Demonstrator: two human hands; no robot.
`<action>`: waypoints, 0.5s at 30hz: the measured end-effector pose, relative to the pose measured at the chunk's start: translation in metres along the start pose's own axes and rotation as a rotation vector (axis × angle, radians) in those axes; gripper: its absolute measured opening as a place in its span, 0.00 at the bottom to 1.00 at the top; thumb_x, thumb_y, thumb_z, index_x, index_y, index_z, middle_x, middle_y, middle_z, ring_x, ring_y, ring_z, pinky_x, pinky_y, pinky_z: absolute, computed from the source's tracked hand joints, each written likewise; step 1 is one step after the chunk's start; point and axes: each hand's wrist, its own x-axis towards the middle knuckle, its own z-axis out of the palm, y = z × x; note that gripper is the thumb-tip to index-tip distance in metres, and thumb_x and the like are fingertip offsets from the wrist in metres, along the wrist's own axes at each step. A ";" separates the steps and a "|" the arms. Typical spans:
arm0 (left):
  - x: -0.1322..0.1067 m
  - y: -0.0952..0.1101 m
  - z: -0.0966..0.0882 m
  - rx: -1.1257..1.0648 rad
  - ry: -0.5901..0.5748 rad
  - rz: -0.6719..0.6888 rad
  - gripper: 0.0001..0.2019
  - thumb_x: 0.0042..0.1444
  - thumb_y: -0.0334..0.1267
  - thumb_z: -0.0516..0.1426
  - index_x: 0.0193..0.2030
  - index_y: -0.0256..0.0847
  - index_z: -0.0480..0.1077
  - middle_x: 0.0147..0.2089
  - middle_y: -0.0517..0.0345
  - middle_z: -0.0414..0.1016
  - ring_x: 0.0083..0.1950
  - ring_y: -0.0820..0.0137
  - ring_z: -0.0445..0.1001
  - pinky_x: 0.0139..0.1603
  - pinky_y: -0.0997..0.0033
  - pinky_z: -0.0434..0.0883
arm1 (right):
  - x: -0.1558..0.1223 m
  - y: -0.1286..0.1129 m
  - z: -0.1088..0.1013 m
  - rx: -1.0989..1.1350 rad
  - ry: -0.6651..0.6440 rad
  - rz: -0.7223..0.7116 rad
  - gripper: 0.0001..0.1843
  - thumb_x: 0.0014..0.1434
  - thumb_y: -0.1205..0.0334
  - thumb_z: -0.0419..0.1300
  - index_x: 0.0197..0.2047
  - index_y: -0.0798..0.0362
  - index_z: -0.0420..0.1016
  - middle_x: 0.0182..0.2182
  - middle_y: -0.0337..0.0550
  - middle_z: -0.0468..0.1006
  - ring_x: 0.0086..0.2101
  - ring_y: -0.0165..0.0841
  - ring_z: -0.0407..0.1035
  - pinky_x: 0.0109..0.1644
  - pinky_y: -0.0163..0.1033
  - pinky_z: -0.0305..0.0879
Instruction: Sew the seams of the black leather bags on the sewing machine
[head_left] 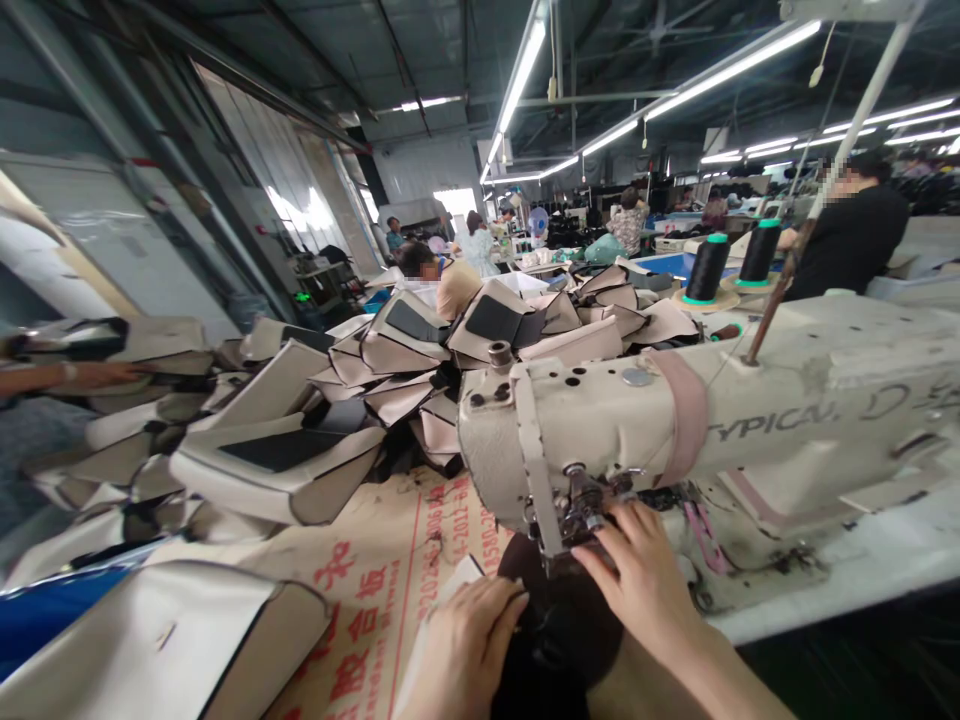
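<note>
A cream sewing machine (pixel 592 420) stands in front of me, its needle end pointing left. My left hand (pixel 476 640) is closed, fingers together, on the edge of a beige-and-black bag (pixel 555 640) just left of the needle area. Most of this piece is hidden by my hands and the machine head. My right hand (pixel 645 565) reaches to the needle and presser-foot area, its thumb and fingers apart and touching the metal parts there. Whether a thread lies at its fingertips is too small to tell.
Many beige bags with black edging (pixel 277 460) are heaped behind and left of the machine. One bag (pixel 150 640) lies at the near left. Black thread spools (pixel 705 270) stand behind the machine. Another person's arm (pixel 82 376) reaches in at left; more people work farther back.
</note>
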 end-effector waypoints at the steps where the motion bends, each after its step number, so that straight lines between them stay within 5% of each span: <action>1: 0.001 0.005 0.001 0.013 0.001 0.015 0.13 0.62 0.40 0.44 0.33 0.42 0.67 0.33 0.59 0.73 0.36 0.70 0.70 0.39 0.73 0.65 | 0.005 0.005 0.002 -0.063 -0.025 -0.053 0.07 0.60 0.61 0.54 0.41 0.51 0.70 0.40 0.45 0.71 0.41 0.38 0.63 0.45 0.45 0.58; 7: -0.002 0.020 0.004 0.030 0.057 0.069 0.12 0.61 0.37 0.46 0.34 0.43 0.69 0.34 0.58 0.74 0.36 0.69 0.72 0.38 0.72 0.67 | 0.012 0.012 0.024 -0.103 0.015 -0.078 0.09 0.61 0.61 0.52 0.33 0.54 0.71 0.33 0.45 0.71 0.36 0.36 0.64 0.42 0.44 0.59; 15: -0.022 0.008 -0.003 0.117 0.249 0.056 0.10 0.60 0.35 0.47 0.30 0.42 0.67 0.30 0.58 0.73 0.32 0.71 0.72 0.34 0.74 0.68 | 0.008 0.008 0.015 -0.080 0.001 -0.111 0.06 0.60 0.62 0.53 0.37 0.53 0.70 0.37 0.46 0.72 0.38 0.40 0.65 0.43 0.48 0.62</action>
